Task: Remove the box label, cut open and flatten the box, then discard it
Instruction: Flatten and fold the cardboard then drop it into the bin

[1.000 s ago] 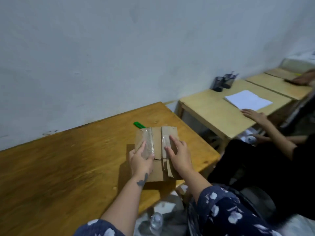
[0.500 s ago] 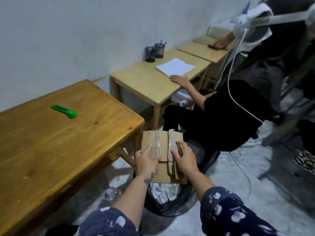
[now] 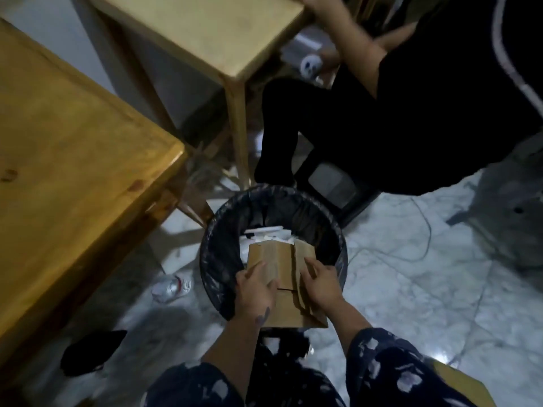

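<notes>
With both my left hand (image 3: 255, 290) and right hand (image 3: 322, 284) clamped on the flattened box (image 3: 283, 270), I'd tilt it down inside the bin (image 3: 219, 230) rim before letting go.

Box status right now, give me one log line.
step: discard | box: flattened, over bin | left hand: holding box | right hand: holding box | released: no

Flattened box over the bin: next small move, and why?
Probably let go with both hands. The flattened box sits over the open bin, its far end already inside the rim, left hand and right hand holding its sides.
</notes>
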Demonstrator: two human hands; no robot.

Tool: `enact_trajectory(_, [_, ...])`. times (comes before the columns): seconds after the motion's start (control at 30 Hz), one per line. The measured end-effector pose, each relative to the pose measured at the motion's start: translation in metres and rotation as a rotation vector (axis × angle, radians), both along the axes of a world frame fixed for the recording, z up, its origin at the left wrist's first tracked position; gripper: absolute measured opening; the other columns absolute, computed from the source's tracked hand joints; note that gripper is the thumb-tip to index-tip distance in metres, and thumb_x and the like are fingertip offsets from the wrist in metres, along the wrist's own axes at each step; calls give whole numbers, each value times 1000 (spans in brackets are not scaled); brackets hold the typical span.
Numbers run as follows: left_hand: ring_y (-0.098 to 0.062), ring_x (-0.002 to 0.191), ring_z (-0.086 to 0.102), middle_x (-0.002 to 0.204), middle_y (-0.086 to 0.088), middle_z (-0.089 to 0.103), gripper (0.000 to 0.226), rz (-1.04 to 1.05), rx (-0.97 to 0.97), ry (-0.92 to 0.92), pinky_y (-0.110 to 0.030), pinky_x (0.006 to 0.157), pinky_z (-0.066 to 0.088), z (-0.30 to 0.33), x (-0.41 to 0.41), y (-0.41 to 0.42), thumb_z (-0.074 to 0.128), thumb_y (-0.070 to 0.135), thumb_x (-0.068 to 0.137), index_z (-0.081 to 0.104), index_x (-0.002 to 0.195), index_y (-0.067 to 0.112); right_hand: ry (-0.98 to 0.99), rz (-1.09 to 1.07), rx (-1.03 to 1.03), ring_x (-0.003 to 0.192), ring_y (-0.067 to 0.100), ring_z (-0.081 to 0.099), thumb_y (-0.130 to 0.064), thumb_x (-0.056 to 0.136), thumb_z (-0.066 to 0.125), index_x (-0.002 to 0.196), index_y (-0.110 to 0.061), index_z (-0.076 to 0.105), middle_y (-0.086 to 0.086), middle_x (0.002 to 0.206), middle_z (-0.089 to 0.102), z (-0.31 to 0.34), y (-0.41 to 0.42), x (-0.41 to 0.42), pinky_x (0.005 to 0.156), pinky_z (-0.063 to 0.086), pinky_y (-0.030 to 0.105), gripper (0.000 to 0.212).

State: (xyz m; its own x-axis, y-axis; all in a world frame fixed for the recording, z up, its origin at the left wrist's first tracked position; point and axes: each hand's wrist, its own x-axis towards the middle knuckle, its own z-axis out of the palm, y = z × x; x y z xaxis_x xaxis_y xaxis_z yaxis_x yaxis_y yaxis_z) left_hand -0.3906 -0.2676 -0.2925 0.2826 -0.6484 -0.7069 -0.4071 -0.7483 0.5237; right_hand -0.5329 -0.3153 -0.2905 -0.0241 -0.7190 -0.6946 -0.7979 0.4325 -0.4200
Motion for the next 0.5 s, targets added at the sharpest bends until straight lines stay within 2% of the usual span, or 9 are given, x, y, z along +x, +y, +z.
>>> enact_trajectory(0.13, [-28,121,49,136,-12,45,48,-19,79,-67,-26,95,37,-82,0,-16,61,30,91,47,136,22,23,12,87,119,29,50,-31,99,42,138,-20,45,16,141,30,-84,-20,6,103,35,27,41])
enact_trajectory(0.23, [-30,117,51,130,-12,52,43,-99,126,-147,-34,96,44,-158,3,-45,57,36,91,48,129,16,21,24,87,125,28,44,-26,98,43,129,-20,52,17,137,38,-162,-49,17,102,36,29,33])
enact_trajectory(0.3, [-32,113,51,122,-15,53,34,-150,150,-207,-38,94,44,-209,5,-65,53,33,93,51,119,11,28,33,70,121,27,46,-26,97,44,125,-23,55,17,134,45,-215,-70,23,100,37,29,30])
enact_trajectory(0.43, [-37,107,51,114,-17,58,15,-221,108,-285,-38,91,40,-309,10,-100,44,24,95,54,97,13,83,92,96,118,30,50,-28,97,42,129,-23,55,15,135,46,-314,-101,32,101,37,30,35])
enact_trajectory(0.5, [-37,111,48,120,-16,55,20,-209,120,-298,-40,96,38,-359,10,-106,46,26,94,56,105,12,135,183,120,122,27,48,-31,95,42,127,-22,57,13,140,44,-357,-108,36,105,36,32,37])
